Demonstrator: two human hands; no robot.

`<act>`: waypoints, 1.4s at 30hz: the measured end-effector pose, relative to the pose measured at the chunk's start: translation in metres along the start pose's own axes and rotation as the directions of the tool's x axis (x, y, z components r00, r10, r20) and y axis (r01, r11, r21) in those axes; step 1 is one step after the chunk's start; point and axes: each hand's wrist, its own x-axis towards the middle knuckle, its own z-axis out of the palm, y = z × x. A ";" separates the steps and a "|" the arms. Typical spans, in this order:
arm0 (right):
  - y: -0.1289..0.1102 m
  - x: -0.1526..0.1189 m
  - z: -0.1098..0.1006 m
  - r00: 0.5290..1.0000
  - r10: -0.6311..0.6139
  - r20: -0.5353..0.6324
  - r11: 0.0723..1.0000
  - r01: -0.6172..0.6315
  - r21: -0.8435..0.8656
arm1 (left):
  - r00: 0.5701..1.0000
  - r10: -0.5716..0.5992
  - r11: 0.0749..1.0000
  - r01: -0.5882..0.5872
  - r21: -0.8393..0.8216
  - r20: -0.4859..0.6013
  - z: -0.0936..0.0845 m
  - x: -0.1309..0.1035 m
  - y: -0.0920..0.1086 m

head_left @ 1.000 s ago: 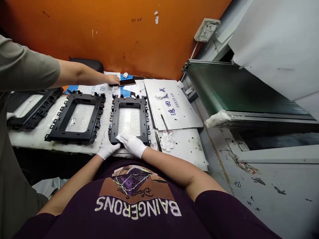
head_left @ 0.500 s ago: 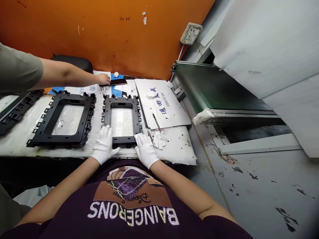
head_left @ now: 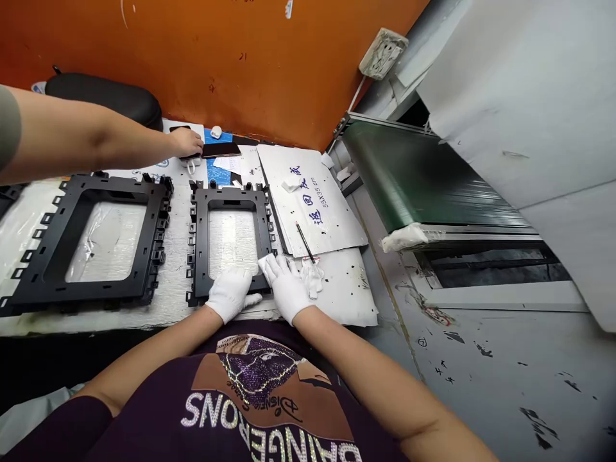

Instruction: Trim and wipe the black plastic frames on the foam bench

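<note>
A black rectangular plastic frame (head_left: 201, 240) with clips along its edges lies flat in front of me. My left hand (head_left: 230, 294), in a white glove, rests on its near rail with fingers stretched forward and the thumb apart. My right hand (head_left: 287, 289), gloved too, is at the near right corner. Its fingertips press a small folded white cloth (head_left: 264, 262) against the frame's right rail. Just right of that hand lies a crumpled white glove or cloth (head_left: 314, 277), with a thin dark pen-like tool (head_left: 305, 241) at its far end.
A second black frame (head_left: 41, 260) lies to the left. A co-worker's arm (head_left: 110, 138) reaches over it to a phone (head_left: 221, 149) and small items at the back. Cardboard sheets (head_left: 341, 221) with writing lie at the right, beside a green conveyor belt (head_left: 423, 173).
My left hand has moved right, from the frame's near left corner to the middle of its near rail. My right hand stays at the right corner. The view has shifted slightly.
</note>
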 end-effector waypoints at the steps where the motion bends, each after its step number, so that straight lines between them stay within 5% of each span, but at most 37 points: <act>1: 0.002 0.013 -0.005 1.000 -0.001 -0.011 1.000 0.001 -0.002 | 1.000 0.003 1.000 -0.003 0.006 0.007 0.000 0.001 0.000; 6: 0.004 0.091 -0.033 1.000 0.013 0.007 0.999 -0.013 0.044 | 1.000 0.014 1.000 -0.014 -0.020 -0.009 0.000 0.001 0.000; 9: 0.002 0.112 -0.039 0.999 -0.013 -0.038 0.996 0.016 0.093 | 0.999 0.020 0.998 -0.022 -0.054 -0.034 0.002 -0.001 -0.001; 16: 0.033 0.063 -0.024 0.963 -0.198 -0.184 0.973 0.216 0.082 | 0.998 0.065 0.990 -0.065 -0.126 -0.004 0.013 0.000 -0.005; 23: 0.022 0.006 -0.018 0.998 0.029 -0.061 0.990 -0.021 0.137 | 0.999 0.038 0.995 -0.034 -0.090 0.038 0.006 0.001 -0.002; 27: 0.014 0.008 -0.022 1.000 0.020 -0.010 0.989 -0.018 0.150 | 0.996 0.032 0.998 -0.028 -0.052 0.077 0.003 0.002 -0.001; 37: 0.047 0.133 -0.041 0.989 0.056 -0.133 0.980 -0.029 0.197 | 0.999 0.042 0.998 -0.041 -0.049 0.014 0.003 -0.001 -0.002; 42: 0.071 0.194 -0.049 0.993 0.042 -0.107 0.957 -0.009 0.290 | 0.999 0.036 0.998 -0.036 -0.050 0.004 0.008 0.000 -0.003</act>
